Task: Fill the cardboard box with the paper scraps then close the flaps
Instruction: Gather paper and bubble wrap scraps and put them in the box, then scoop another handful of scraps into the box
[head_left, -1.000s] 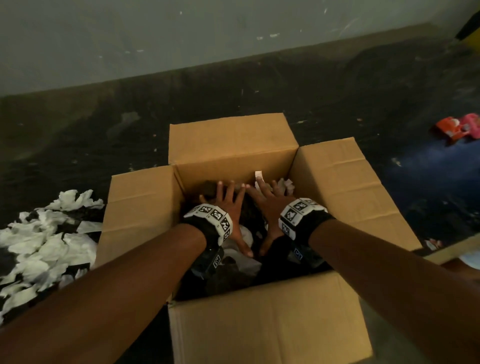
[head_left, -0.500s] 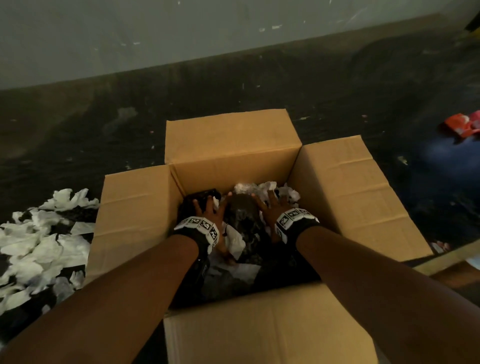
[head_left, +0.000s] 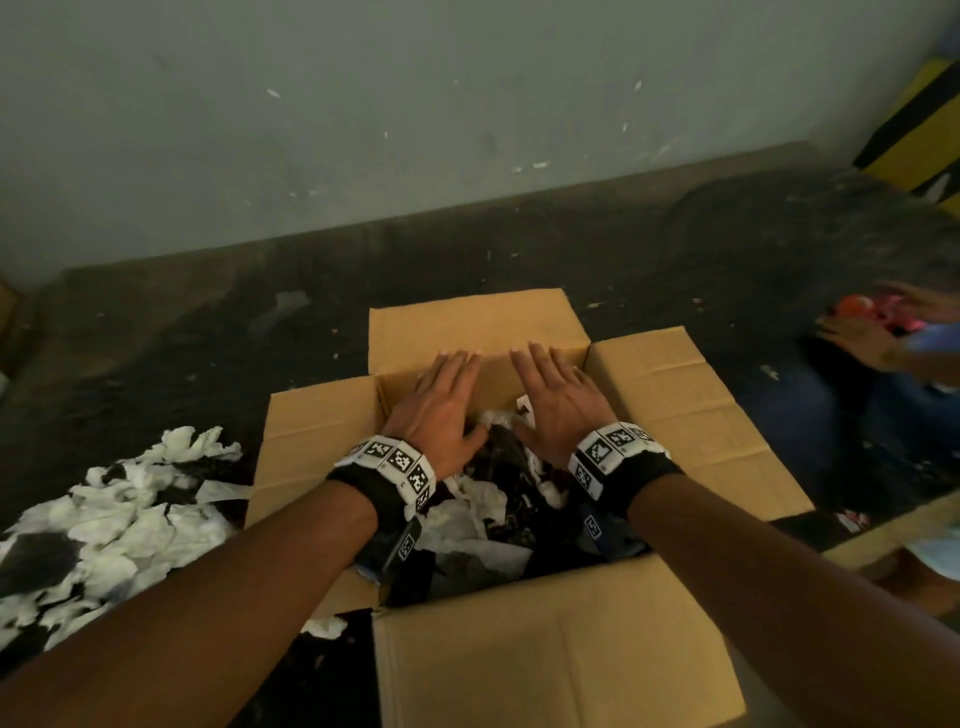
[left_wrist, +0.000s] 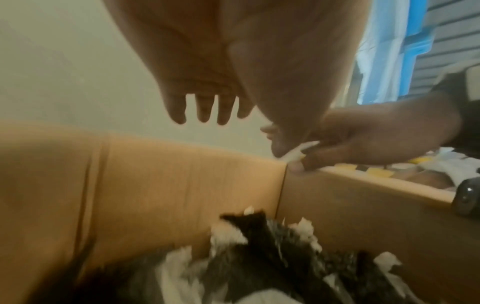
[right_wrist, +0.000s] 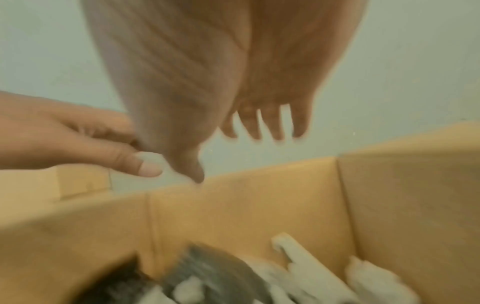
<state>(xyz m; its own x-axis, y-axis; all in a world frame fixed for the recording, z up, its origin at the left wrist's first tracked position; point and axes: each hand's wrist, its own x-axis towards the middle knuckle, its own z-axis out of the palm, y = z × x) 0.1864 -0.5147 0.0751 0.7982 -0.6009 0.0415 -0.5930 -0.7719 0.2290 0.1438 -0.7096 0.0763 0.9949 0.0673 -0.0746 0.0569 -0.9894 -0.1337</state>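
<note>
The cardboard box (head_left: 675, 405) stands on the floor with all its flaps spread outward. Black and white paper scraps (head_left: 470, 512) lie inside it. My left hand (head_left: 454, 397) and right hand (head_left: 543, 397) hover side by side over the far half of the opening. Both are palm down with straight fingers and hold nothing. Their fingertips reach about the fold of the far flap (head_left: 467, 317). In the left wrist view the left hand's fingers (left_wrist: 205, 111) hang above the far wall (left_wrist: 182, 185) and the scraps (left_wrist: 272, 257). The right wrist view shows the right fingers (right_wrist: 265, 125) likewise over the scraps (right_wrist: 298, 277).
A heap of white and black scraps (head_left: 104, 519) lies on the dark floor left of the box. Another person's hands (head_left: 872, 338) hold something red and pink at the right. A grey wall (head_left: 467, 104) rises behind.
Both hands have lifted up out of the box, where they were pressing on the scraps, and now hover higher and farther toward the far flap.
</note>
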